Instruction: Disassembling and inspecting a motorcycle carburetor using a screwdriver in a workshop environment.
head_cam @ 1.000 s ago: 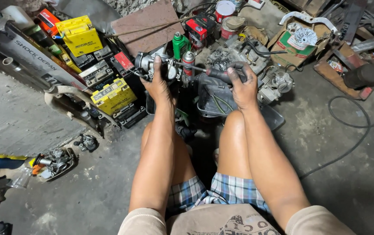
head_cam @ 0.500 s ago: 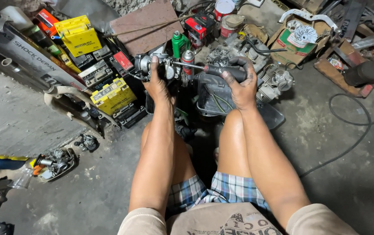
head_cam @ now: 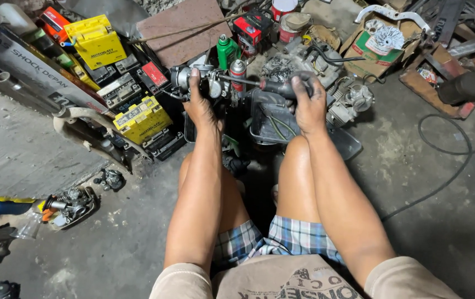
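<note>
While there's only the head view, here's the rundown:
Left hand (head_cam: 200, 105): grip closed round a small metal carburetor (head_cam: 193, 78), held up over the knees.
Right hand (head_cam: 309, 108): grip wrapped on a screwdriver (head_cam: 273, 86), tip at the carburetor.
Risk: I'd guess the tip could slip off and jab the left fingers, since nothing braces the part.
Floor (head_cam: 425, 194): stained concrete, no worktop.
Room: cluttered with yellow batteries (head_cam: 140, 119), a green bottle (head_cam: 227, 51), engine parts (head_cam: 315, 61).

carburetor (head_cam: 201, 83) half hidden behind left hand (head_cam: 200, 105)
</note>
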